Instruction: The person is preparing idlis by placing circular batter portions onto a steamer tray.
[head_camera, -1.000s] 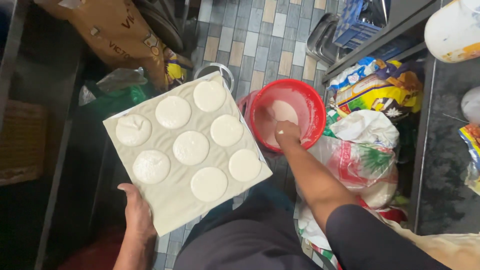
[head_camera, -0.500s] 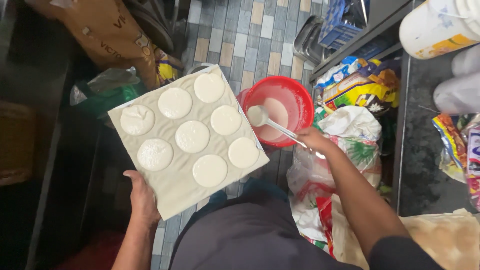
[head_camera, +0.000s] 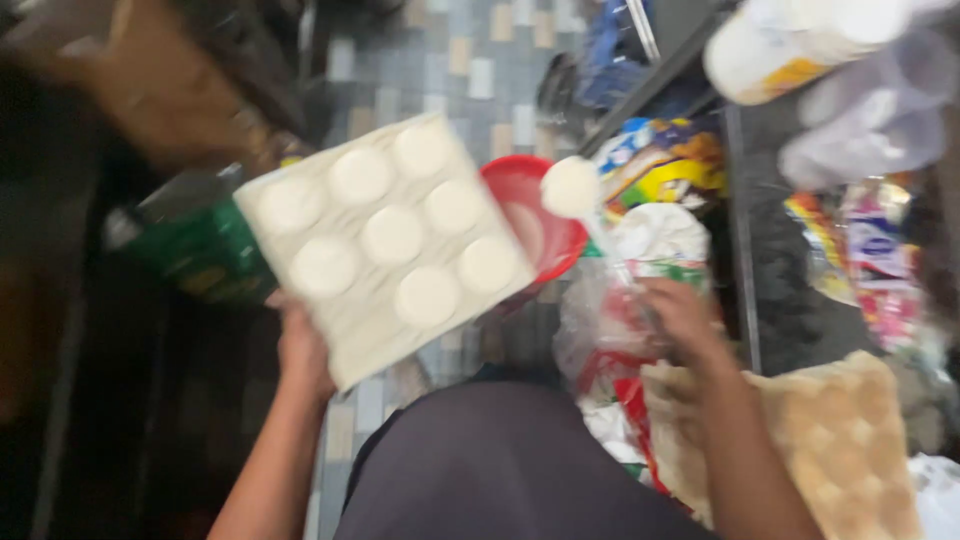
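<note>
**Seven dough rounds on the board, a loaded ladle in the air**

We look down from a head camera at our own two hands over a tiled floor; the picture is blurred by motion. Our left hand (head_camera: 300, 345) grips the lower edge of a pale square board (head_camera: 385, 240), fingers closed around it from beneath, holding it tilted in front of us. Seven flat white rounds (head_camera: 393, 234) sit on the board in rows, and the lower left corner is bare, so we judge the board nearly filled with room for perhaps one or two more. Our right hand (head_camera: 685, 320) is closed around the thin handle of a ladle (head_camera: 570, 187), whose white, loaded bowl hangs above the rim of a red bowl (head_camera: 535, 225) just beside the board. Bags and packets (head_camera: 660, 165) crowd the right side, and a cardboard egg tray (head_camera: 840, 440) lies near our right forearm.
</note>
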